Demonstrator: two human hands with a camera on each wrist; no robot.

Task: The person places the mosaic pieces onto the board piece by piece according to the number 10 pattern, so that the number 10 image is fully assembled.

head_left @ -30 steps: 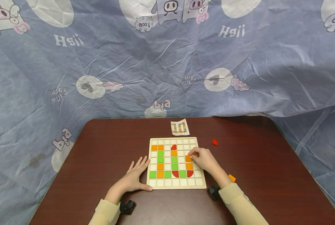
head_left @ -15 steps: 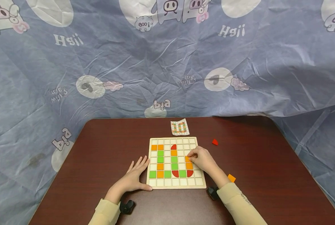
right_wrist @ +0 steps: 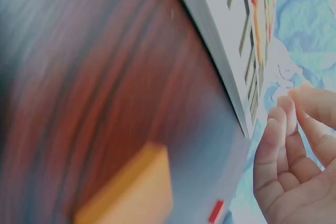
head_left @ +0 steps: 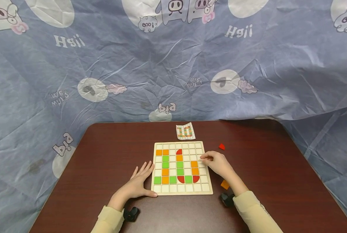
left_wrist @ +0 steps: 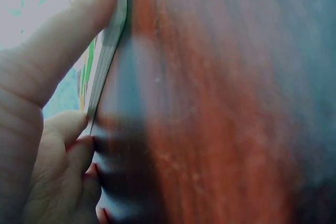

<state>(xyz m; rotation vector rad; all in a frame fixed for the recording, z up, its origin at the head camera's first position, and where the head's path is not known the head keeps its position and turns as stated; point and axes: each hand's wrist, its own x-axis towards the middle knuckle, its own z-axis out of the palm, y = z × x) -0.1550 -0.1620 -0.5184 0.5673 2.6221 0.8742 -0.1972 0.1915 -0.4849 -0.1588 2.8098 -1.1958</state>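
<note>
A pale wooden grid board [head_left: 182,191] lies on the table, with orange, green and red pieces set in some of its squares. My left hand [head_left: 138,184] rests at the board's left side, fingers spread, thumb along the near corner. In the left wrist view, the thumb [left_wrist: 68,35] and fingers touch the board's edge. Over the board's right edge, my right hand [head_left: 216,162] is raised with nothing between its loosely bent fingers. Just left of it, an orange square tile [head_left: 194,164] sits in the grid above another orange tile [head_left: 195,171].
A small printed pattern card [head_left: 185,131] lies behind the board. To the right are a loose red quarter-round piece [head_left: 221,147] and loose orange pieces [head_left: 225,184] beside my right forearm. The dark wooden table [head_left: 118,142] backs onto a hanging blue cloth [head_left: 150,64].
My right hand has let go of the orange tile, which stays in the grid, and has moved right toward the board's edge. The left hand keeps its place.
</note>
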